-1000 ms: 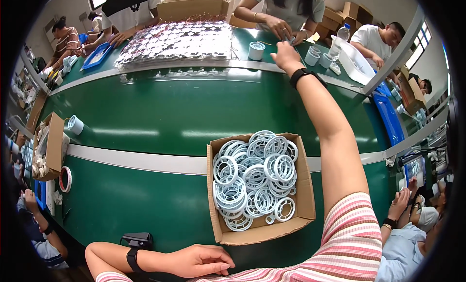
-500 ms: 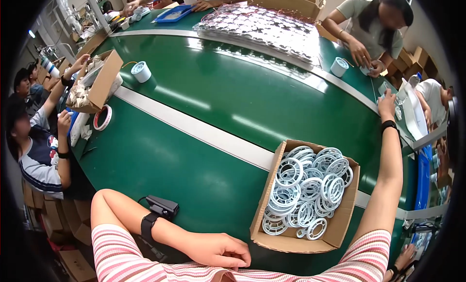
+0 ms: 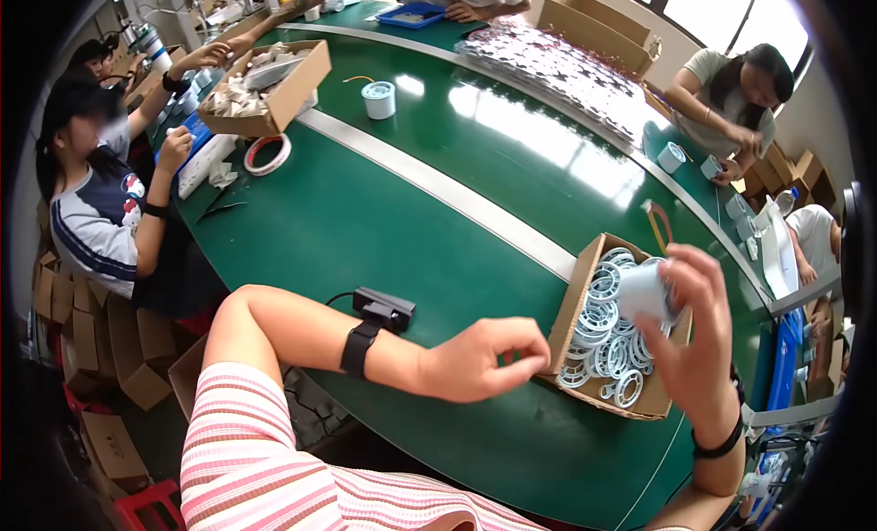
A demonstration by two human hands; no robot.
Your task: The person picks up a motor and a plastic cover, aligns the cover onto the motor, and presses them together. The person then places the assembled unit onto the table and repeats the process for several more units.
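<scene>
My right hand (image 3: 699,335) is closed around a light blue cylinder (image 3: 644,294), blurred by motion, above the right part of a cardboard box (image 3: 568,314). Coloured wires (image 3: 658,223) stick up near the cylinder's top. Many pale blue slotted rings (image 3: 598,316) lie heaped in the box, partly hidden by that hand and cylinder. Just left of the box, my left hand (image 3: 484,359) hovers at the table's near edge. Its fingers are curled in, thumb close to the index finger, with nothing seen in them.
On the green table (image 3: 338,230) sit a black device (image 3: 384,309), a tape roll (image 3: 267,155), another light blue cylinder (image 3: 378,100) and a box of scraps (image 3: 265,88). A white strip (image 3: 438,189) crosses it. Co-workers sit left, at the back and right; a wrapped stack (image 3: 557,79) lies far off.
My right hand has come back from the far right side, now with the light blue cylinder. My left hand has risen and moved toward the box. The whole view has shifted.
</scene>
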